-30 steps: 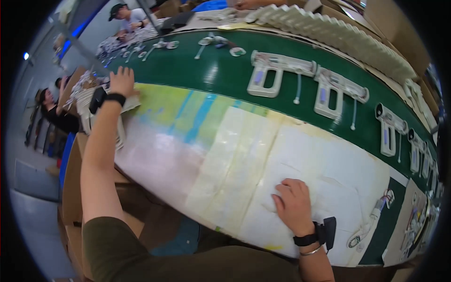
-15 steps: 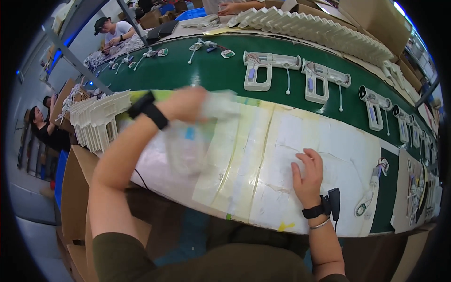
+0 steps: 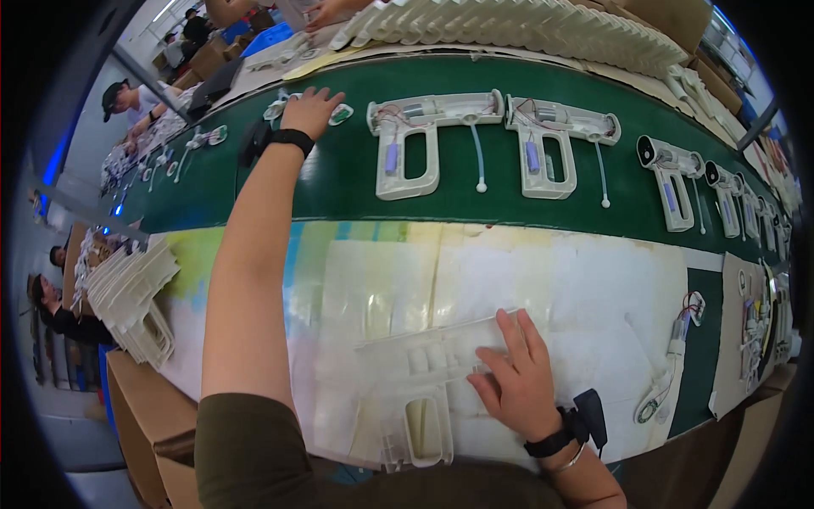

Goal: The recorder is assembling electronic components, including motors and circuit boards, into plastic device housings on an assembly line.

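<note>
My left hand (image 3: 311,112) is stretched far out over the green conveyor, fingers spread. It covers part of a wired assembly (image 3: 275,108) whose white ends show on both sides of the hand. In front of me an empty white plastic gun-shaped half shell (image 3: 415,360) lies on the work surface, its handle toward me. My right hand (image 3: 519,382) is at the shell's right end, fingers apart and touching it, without a closed grip. On the right lies another wired assembly (image 3: 676,343) with a purple cell and a ring-shaped board.
Gun-shaped shells (image 3: 437,144) fitted with motors, wires and thin tubes line the green conveyor (image 3: 331,187). A stack of empty shells (image 3: 136,293) stands left, above a cardboard box (image 3: 148,394). More shells (image 3: 509,34) are lined up behind. A co-worker (image 3: 127,106) sits far left.
My left hand has put the blurred white shell down before me and moved away to the conveyor. My right hand has come down and left onto the shell. The view has shifted.
</note>
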`<state>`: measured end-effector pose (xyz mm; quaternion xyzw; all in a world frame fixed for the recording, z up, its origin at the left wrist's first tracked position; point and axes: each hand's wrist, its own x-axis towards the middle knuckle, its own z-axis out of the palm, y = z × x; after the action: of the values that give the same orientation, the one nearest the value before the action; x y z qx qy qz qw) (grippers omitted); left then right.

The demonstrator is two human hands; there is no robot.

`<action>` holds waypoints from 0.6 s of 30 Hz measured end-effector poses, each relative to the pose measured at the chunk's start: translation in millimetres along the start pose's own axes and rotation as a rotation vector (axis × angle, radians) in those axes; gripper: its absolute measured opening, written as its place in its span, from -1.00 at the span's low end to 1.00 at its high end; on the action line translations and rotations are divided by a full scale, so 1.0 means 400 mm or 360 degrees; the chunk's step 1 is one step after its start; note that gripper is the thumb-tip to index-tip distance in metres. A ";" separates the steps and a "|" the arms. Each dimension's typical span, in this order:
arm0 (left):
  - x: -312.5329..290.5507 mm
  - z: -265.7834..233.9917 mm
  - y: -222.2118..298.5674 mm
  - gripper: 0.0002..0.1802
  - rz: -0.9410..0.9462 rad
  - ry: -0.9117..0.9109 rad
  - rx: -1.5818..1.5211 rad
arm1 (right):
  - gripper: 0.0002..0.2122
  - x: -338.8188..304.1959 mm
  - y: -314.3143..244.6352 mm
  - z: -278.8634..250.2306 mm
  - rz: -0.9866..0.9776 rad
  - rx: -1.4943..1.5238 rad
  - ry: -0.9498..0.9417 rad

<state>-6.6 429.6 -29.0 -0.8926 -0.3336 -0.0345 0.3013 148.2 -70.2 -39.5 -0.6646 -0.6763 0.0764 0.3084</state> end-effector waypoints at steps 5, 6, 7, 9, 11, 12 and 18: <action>0.111 0.033 0.047 -0.72 0.0239 -0.0549 -0.0151 | -0.75 0.011 0.007 -0.006 0.0124 0.0073 0.0052; 0.093 0.036 0.033 -0.74 0.0227 -0.0518 -0.0214 | -0.75 0.012 0.003 -0.004 0.0141 0.0083 0.0057; 0.069 0.028 -0.003 -0.60 0.0236 -0.0384 -0.0216 | -0.75 0.016 -0.001 -0.002 0.0127 0.0085 0.0057; 0.028 -0.032 -0.054 -0.55 -0.0057 -0.0224 -0.0393 | -0.75 0.028 0.002 0.001 0.0109 0.0076 0.0066; 0.020 -0.104 -0.163 -0.45 -0.0450 0.0001 -0.0735 | -0.76 0.022 -0.007 0.001 0.0120 0.0055 0.0095; -0.007 -0.130 -0.194 -0.44 -0.0466 0.0437 -0.0693 | -0.76 0.018 -0.011 0.002 0.0074 0.0065 0.0097; -0.078 -0.578 -0.115 -0.51 -0.0299 0.0773 -0.1670 | -0.64 -0.020 -0.029 -0.006 -0.0014 -0.0156 0.0451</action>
<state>-26.9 309.4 175.4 -0.8555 -0.2709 -0.4254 -0.1176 138.9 -79.6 -34.2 -0.6799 -0.6318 -0.0527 0.3685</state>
